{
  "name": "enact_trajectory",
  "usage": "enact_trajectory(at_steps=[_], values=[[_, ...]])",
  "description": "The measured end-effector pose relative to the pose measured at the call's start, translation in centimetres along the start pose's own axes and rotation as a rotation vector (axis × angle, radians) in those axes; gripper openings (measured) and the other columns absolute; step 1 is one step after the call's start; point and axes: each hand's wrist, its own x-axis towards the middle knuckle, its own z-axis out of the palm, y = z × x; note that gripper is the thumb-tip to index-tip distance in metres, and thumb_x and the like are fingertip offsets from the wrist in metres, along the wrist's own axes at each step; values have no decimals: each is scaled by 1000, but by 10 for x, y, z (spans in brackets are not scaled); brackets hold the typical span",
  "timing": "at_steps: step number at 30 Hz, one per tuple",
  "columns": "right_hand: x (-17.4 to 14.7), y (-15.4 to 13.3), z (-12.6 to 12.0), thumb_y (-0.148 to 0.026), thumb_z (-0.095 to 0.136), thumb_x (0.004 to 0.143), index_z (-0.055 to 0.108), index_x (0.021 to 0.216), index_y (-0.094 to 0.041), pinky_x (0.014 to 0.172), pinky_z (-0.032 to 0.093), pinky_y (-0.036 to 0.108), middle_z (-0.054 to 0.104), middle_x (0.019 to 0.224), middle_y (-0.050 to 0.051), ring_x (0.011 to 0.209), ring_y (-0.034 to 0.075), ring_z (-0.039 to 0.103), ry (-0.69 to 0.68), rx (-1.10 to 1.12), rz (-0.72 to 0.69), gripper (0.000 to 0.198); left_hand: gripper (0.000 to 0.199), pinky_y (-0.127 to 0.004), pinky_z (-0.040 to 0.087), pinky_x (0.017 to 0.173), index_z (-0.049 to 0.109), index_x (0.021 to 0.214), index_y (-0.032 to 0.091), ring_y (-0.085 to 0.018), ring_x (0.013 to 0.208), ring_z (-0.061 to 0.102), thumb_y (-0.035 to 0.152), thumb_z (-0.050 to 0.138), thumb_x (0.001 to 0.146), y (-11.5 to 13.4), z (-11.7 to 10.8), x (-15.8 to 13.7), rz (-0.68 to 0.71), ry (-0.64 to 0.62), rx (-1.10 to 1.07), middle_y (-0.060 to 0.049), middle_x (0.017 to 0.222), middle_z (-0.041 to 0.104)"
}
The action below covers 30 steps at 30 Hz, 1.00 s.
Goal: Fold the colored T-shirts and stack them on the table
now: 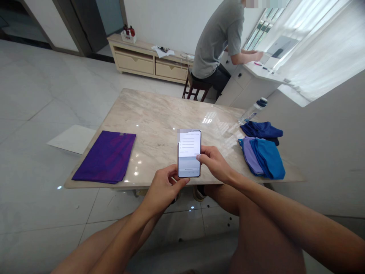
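A smartphone point(189, 161) with a lit white screen is held upright above the near edge of the marble-topped table point(159, 114). My left hand point(165, 186) grips its lower left side, thumb below the bottom edge. At the phone's right side is my right hand point(213, 161), its thumb on the screen and its other fingers partly hidden behind. Folded purple cloth point(105, 158) lies on the table to the left. On the right sit a blue and lilac folded cloth pile point(265, 156) and a dark blue folded cloth point(262, 129).
A clear water bottle point(253, 111) stands at the table's far right. Beyond, a person in a grey shirt point(219, 38) sits on a dark stool point(196, 85) at a white desk point(265, 72). A low cabinet point(134, 61) lines the wall. A white sheet point(72, 139) shows left of the table.
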Motion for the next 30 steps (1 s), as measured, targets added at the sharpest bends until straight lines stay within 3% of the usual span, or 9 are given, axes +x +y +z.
enact_trajectory(at_steps=[4,10,16,22,30], values=[[1,1,-2,-41,57,82,66,71,-19,66,43,30,61,69,1,68,17,52,26,-20,-26,26,36,-29,48,68,83,113,16,-18,74,62,38,78,86,-1,-1,0,6,1,21,-7,97,82],[0,2,-4,-50,57,88,54,62,-22,67,40,32,52,63,0,67,17,48,58,-43,-5,39,35,-31,50,69,83,115,17,-19,76,65,36,76,87,-2,-1,-1,13,4,60,-6,98,83],[-1,1,-1,-66,52,98,59,62,-21,69,42,33,55,63,2,67,17,48,99,-11,37,58,33,-31,50,69,83,114,18,-20,76,66,37,74,88,-5,-1,-2,22,0,106,-6,96,82],[0,3,-3,-51,57,89,58,62,-21,67,40,32,56,64,1,67,17,49,90,-50,1,40,36,-31,51,70,83,116,18,-20,76,65,38,74,88,-4,-2,-2,17,2,93,-6,98,82],[1,-2,3,-40,61,77,71,74,-19,68,45,31,68,72,1,70,19,57,26,-15,22,24,35,-31,51,69,83,115,17,-19,75,64,37,75,87,-1,-3,-2,16,5,79,-6,96,82]])
